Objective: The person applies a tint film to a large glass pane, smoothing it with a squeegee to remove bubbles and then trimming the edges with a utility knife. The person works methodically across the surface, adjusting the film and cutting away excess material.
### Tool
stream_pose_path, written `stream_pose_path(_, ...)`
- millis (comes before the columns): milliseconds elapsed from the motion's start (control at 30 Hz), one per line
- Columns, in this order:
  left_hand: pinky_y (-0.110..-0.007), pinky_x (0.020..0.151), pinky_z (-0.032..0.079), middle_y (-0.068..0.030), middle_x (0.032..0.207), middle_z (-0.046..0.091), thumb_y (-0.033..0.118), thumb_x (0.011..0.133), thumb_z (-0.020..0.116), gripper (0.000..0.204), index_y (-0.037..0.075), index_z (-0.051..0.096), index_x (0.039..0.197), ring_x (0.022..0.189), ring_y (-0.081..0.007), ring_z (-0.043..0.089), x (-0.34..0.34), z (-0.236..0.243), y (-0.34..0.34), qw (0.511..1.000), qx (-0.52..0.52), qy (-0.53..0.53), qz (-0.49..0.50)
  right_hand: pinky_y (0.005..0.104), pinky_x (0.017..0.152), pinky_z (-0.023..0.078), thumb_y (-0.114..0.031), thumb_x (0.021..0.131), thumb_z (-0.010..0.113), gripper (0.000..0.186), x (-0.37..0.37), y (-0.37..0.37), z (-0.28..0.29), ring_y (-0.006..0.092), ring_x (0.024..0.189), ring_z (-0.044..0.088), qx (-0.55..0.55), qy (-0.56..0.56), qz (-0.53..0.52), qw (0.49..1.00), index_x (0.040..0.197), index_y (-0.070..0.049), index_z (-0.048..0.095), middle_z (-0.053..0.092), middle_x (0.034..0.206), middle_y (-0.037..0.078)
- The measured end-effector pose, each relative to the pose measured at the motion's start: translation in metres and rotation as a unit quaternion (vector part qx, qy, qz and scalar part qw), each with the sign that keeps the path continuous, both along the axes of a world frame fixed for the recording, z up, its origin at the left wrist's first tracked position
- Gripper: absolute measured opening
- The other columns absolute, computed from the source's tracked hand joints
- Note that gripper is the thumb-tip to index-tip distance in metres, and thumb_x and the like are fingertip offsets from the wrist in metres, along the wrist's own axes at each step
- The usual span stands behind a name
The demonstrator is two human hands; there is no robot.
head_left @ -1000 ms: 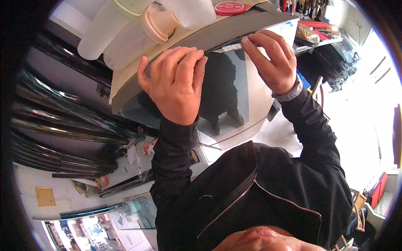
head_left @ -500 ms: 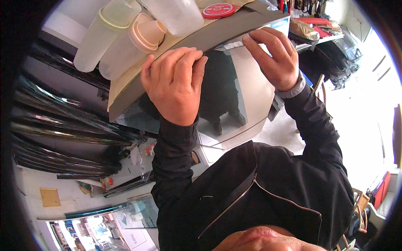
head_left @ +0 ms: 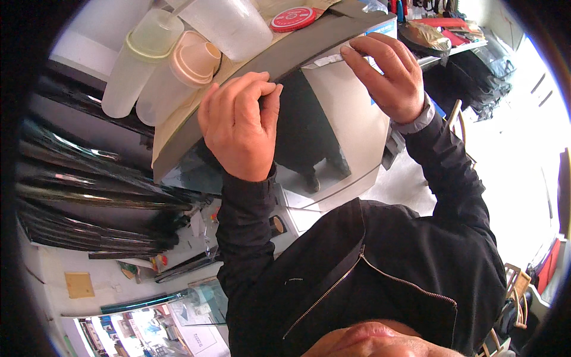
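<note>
My left hand [head_left: 241,131] is at the grey counter edge [head_left: 223,98], its fingers curled and the thumb close to the index finger. Beneath and beside it hangs a dark, glossy see-through sheet [head_left: 303,119] with a reflection of legs and shoes in it. Whether my left fingertips grip its upper edge is hidden. My right hand [head_left: 389,77] is farther right along the same edge, thumb and index finger pinched together. A crumpled pale strip [head_left: 330,60] lies just left of my right thumb. What that pinch holds, if anything, is too small to tell.
Cloudy plastic jugs [head_left: 235,27] and a peach-lidded container [head_left: 193,59] stand on the counter, close beyond my left hand. A round red disc [head_left: 292,19] lies behind the edge. Long dark glossy rolls [head_left: 89,196] line the left side. Several items crowd a shelf [head_left: 440,35] at right.
My left hand has moved slightly left and its fingertips are a little lower. My right hand has shifted a little up. More of the pale strip shows, and the view has shifted slightly.
</note>
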State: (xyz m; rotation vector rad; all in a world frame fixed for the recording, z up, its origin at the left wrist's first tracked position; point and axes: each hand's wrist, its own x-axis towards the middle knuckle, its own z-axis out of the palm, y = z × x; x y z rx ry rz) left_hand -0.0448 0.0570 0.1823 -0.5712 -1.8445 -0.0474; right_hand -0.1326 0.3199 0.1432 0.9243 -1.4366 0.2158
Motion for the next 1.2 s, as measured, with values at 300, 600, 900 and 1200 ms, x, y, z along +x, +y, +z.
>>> stream_pose_path(300, -0.044, 0.099, 0.050, 0.0040, 0.105, 0.075, 0.017, 0.090, 0.081, 0.021, 0.015, 0.062, 0.100, 0.097, -0.0185, 0.070, -0.002, -0.001, -0.002, 1.000, 0.007, -0.001, -0.018, 0.0367, 0.083, 0.060, -0.006, 0.079, 0.075, 0.040, -0.007, 0.009, -0.007, 0.0288, 0.103, 0.069, 0.000, 0.026, 0.019, 1.000, 0.119, -0.004, 0.071, 0.067, 0.114, 0.014)
stream_pose_path(600, -0.042, 0.096, 0.055, -0.0096, 0.100, 0.076, 0.001, 0.093, 0.076, 0.021, 0.006, 0.060, 0.105, 0.093, -0.0227, 0.071, 0.012, -0.011, -0.016, 0.976, 0.140, -0.018, -0.168, 0.0373, 0.078, 0.060, -0.004, 0.084, 0.074, 0.039, 0.015, -0.011, -0.055, 0.0299, 0.096, 0.071, -0.044, -0.044, 0.137, 0.989, 0.123, -0.001, 0.068, 0.069, 0.111, 0.016)
stream_pose_path(900, -0.034, 0.083, 0.060, -0.0185, 0.101, 0.071, 0.012, 0.104, 0.065, 0.020, -0.002, 0.053, 0.110, 0.087, -0.0226, 0.069, 0.039, 0.001, -0.067, 0.942, 0.265, 0.050, -0.201, 0.0366, 0.076, 0.060, 0.006, 0.076, 0.075, 0.040, 0.040, -0.037, -0.089, 0.0296, 0.091, 0.071, -0.074, -0.144, 0.177, 0.971, 0.116, 0.000, 0.070, 0.070, 0.107, 0.016)
stream_pose_path(1200, -0.043, 0.096, 0.056, -0.0079, 0.109, 0.071, 0.025, 0.102, 0.071, 0.027, 0.005, 0.056, 0.113, 0.094, -0.0212, 0.068, 0.077, 0.013, -0.161, 0.826, 0.451, 0.028, -0.336, 0.0388, 0.076, 0.058, 0.011, 0.075, 0.076, 0.042, 0.073, -0.074, -0.091, 0.0322, 0.091, 0.070, -0.076, -0.218, 0.187, 0.955, 0.115, 0.001, 0.069, 0.069, 0.107, 0.016)
